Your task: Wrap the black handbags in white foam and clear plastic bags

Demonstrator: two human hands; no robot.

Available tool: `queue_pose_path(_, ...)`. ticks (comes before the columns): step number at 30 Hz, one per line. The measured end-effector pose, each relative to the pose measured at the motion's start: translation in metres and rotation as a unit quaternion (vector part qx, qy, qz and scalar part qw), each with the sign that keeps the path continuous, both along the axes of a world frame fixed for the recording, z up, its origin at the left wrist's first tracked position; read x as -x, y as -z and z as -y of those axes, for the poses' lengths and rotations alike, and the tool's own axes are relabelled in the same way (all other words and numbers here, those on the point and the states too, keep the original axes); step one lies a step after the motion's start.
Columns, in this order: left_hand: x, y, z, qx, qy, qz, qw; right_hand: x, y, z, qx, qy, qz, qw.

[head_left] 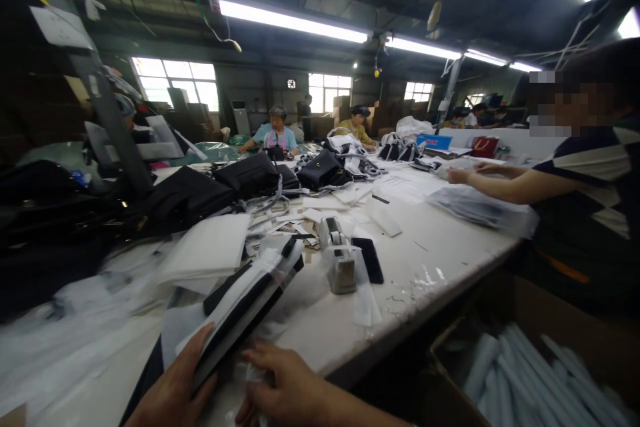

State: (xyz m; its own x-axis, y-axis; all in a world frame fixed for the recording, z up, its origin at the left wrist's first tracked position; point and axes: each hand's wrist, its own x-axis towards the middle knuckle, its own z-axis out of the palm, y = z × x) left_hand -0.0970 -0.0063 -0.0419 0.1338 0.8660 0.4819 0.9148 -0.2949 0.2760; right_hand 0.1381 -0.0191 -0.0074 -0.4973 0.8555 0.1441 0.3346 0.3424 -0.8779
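My left hand (pixel 175 380) is wrapped round the lower part of a long black bag (pixel 250 307) with white wrapping along it, held tilted over the table. A piece of clear film shines near the bag's upper end. Close beside it, my right hand (pixel 287 380) has its fingers curled in on crumpled clear plastic (pixel 245 373); its fingertips are partly hidden. Beyond the bag stands a tape dispenser (pixel 340 260), with a black phone (pixel 367 260) to its right.
White sheets (pixel 207 250) and paper scraps lie on the white table (pixel 430 250). Black bags (pixel 250 173) are heaped at the back left. A cardboard box (pixel 450 373) of pale rolls (pixel 520 373) stands at lower right. A co-worker (pixel 590 193) handles plastic on the right; others sit across.
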Motion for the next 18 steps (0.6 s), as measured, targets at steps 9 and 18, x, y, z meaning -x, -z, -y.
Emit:
queue_pose_path(9, -0.027, -0.038, 0.018, 0.034, -0.133, -0.027, 0.990, -0.023, -0.025, 0.014, -0.038, 0.128, 0.162, 0.978)
queue_pose_path(18, -0.015, -0.038, 0.017, 0.056, -0.139, -0.002, 0.989, -0.021, 0.020, -0.101, -0.255, 0.052, 0.321, 0.911)
